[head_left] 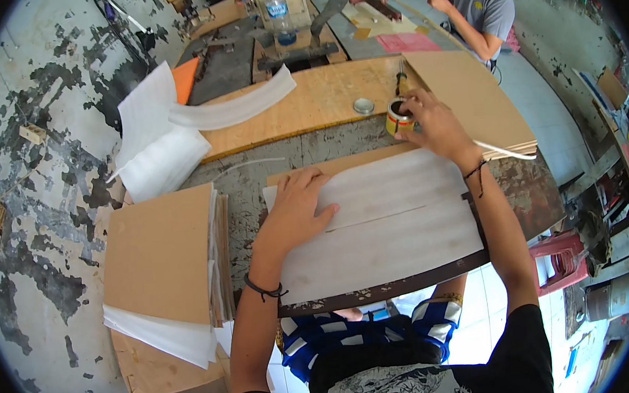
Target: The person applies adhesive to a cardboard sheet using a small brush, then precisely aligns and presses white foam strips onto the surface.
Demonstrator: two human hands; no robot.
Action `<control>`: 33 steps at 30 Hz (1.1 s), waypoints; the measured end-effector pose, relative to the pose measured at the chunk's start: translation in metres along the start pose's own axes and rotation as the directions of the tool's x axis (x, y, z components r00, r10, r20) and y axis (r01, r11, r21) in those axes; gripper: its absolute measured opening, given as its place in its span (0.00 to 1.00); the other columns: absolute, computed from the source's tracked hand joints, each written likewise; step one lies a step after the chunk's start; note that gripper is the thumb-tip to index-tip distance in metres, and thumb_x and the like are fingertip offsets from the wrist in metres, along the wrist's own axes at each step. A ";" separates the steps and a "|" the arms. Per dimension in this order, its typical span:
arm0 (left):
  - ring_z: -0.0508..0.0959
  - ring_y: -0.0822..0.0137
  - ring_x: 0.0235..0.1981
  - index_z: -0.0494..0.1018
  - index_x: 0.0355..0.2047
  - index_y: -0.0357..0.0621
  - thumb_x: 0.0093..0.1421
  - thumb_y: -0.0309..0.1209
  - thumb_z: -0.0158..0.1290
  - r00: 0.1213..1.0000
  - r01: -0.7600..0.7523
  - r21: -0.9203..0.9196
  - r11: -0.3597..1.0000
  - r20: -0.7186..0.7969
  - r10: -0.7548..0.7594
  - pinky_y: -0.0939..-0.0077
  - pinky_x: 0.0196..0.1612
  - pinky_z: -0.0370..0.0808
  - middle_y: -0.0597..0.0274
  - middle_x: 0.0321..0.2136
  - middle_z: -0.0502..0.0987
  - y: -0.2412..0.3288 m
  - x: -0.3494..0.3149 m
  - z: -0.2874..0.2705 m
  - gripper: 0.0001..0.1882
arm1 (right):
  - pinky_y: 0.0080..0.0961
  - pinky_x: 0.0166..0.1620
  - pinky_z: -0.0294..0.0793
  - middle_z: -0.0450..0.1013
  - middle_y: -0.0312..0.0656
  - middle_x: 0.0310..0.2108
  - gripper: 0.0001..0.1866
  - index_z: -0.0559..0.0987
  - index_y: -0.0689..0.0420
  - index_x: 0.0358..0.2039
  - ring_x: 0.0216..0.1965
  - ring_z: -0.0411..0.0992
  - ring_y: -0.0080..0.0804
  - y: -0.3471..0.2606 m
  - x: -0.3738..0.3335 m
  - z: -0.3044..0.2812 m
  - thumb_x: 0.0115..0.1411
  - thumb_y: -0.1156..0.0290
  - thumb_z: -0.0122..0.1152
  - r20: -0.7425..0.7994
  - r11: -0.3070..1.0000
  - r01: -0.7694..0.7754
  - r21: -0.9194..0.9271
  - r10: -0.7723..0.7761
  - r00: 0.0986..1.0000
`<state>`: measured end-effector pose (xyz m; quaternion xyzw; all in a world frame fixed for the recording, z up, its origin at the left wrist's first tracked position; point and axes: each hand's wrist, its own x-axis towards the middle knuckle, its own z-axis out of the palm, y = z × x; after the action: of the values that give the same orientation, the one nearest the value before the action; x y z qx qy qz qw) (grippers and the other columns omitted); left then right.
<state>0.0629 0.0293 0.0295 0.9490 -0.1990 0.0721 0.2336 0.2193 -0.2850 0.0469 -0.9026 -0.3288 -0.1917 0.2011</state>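
A white foam sheet [377, 247] with a slit across it lies on the table in front of me, over a brown cardboard sheet [349, 163] whose far edge shows. Near the sheet's left end rests my left hand [297, 209], flat with its fingers stretched out toward the cardboard. My right hand [433, 126] is at a small yellow and red tin can [395, 125], its fingers at the rim and thumb by the side. The can is uncovered and dark inside; whether a fingertip dips into it is hidden. Its round lid [363, 105] lies to the left.
Stacked cardboard [158, 249] with white sheets stands at left; more cardboard sheets [469, 95] lie at right. Loose foam pieces [167, 160] lie at the far left. A water bottle [280, 18] stands at the back. Another person [479, 10] is at the far right, near a red stool [558, 258].
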 end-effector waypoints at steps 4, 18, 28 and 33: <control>0.66 0.45 0.62 0.73 0.59 0.36 0.61 0.37 0.62 0.999 -0.005 0.054 0.999 -0.032 0.006 0.54 0.68 0.60 0.47 0.59 0.70 0.004 0.004 0.008 0.29 | 0.43 0.59 0.73 0.71 0.46 0.59 0.25 0.82 0.58 0.49 0.59 0.71 0.48 0.001 -0.003 -0.002 0.56 0.57 0.75 0.015 0.996 0.009 -0.089 -0.008 1.000; 0.73 0.52 0.54 0.72 0.51 0.44 0.64 0.25 0.56 0.994 -0.049 -0.059 0.997 -0.104 0.043 0.56 0.65 0.59 0.55 0.48 0.77 0.003 0.012 0.012 0.15 | 0.43 0.59 0.73 0.74 0.54 0.55 0.34 0.86 0.62 0.40 0.59 0.70 0.51 0.006 0.006 0.011 0.74 0.42 0.45 -0.007 0.995 -0.042 -0.085 0.041 0.999; 0.76 0.59 0.51 0.80 0.47 0.49 0.66 0.29 0.58 0.995 -0.083 -0.097 0.992 -0.062 0.077 0.59 0.63 0.60 0.60 0.43 0.79 0.009 0.010 0.003 0.10 | 0.41 0.65 0.66 0.74 0.55 0.57 0.37 0.84 0.66 0.44 0.62 0.69 0.53 -0.003 0.014 -0.010 0.78 0.44 0.36 -0.110 0.965 -0.131 0.229 0.159 0.981; 0.76 0.60 0.49 0.82 0.42 0.50 0.63 0.29 0.61 0.988 -0.146 -0.058 0.988 -0.064 0.142 0.59 0.62 0.63 0.62 0.41 0.79 0.011 0.009 0.000 0.07 | 0.41 0.66 0.64 0.73 0.54 0.59 0.36 0.81 0.64 0.51 0.64 0.68 0.52 0.002 0.017 -0.019 0.78 0.43 0.34 -0.165 0.935 -0.128 0.332 0.191 0.968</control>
<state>0.0668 0.0170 0.0359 0.9217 -0.2621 0.1110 0.2634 0.2292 -0.2869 0.0702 -0.8588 -0.2598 -0.2062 0.3903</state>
